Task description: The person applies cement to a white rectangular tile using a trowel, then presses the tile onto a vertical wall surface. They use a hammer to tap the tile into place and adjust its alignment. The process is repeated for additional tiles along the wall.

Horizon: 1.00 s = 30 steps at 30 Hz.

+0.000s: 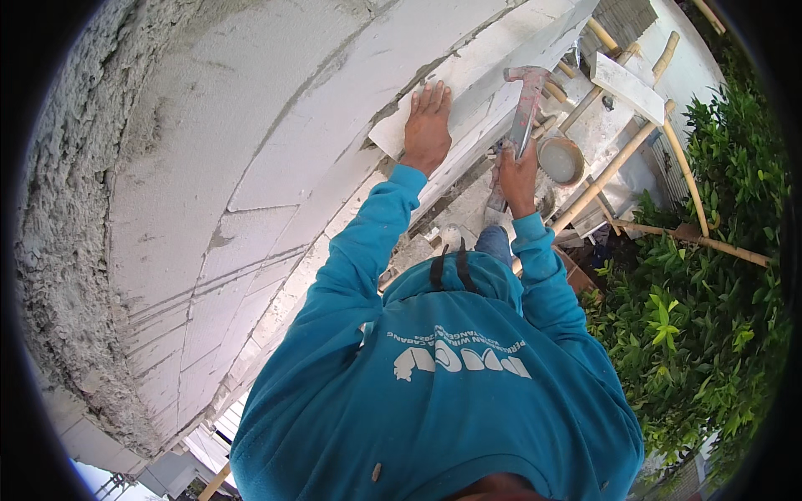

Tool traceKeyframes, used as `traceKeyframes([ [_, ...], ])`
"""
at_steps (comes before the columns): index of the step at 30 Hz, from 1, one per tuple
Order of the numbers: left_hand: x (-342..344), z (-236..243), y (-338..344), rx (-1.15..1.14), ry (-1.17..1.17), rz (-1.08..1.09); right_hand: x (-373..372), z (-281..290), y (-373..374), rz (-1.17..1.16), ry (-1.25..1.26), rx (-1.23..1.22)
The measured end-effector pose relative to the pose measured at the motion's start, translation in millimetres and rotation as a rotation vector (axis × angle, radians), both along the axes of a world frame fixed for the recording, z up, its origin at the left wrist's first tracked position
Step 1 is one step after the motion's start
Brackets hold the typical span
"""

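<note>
Left hand (428, 127) lies flat, fingers extended, on a pale block (469, 73) at the wall (322, 104). Right hand (519, 177) is closed around a worn, red-headed hammer (526, 108), held to the block's right.

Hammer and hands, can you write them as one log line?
left hand: flat on pale block | right hand: gripping hammer | nearby: round bucket, bamboo pole
</note>
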<state>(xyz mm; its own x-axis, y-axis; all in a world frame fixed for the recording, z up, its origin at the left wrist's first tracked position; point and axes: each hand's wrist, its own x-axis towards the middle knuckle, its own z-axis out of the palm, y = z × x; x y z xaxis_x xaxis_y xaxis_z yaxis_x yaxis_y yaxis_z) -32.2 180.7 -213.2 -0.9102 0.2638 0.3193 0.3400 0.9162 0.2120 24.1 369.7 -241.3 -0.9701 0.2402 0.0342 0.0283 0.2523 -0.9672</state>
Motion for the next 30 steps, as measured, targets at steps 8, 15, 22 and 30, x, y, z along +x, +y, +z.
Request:
traceKeyframes([
  [8,-7.4,-6.7,57.0,1.602,-0.959,0.361,-50.7,108.0,23.6,0.03,0.304,0.456],
  [15,-54.9,-26.4,82.8,2.514,-0.575,0.509,-118.5,54.4,35.7,0.225,-0.036,0.898],
  [22,-60.5,-27.0,86.2,2.524,-0.525,0.51,-120.2,64.6,50.2,0.217,0.131,0.831],
  [30,-61.5,-36.3,84.4,2.413,-0.514,0.461,-116.2,49.8,49.0,0.143,0.077,0.788],
])
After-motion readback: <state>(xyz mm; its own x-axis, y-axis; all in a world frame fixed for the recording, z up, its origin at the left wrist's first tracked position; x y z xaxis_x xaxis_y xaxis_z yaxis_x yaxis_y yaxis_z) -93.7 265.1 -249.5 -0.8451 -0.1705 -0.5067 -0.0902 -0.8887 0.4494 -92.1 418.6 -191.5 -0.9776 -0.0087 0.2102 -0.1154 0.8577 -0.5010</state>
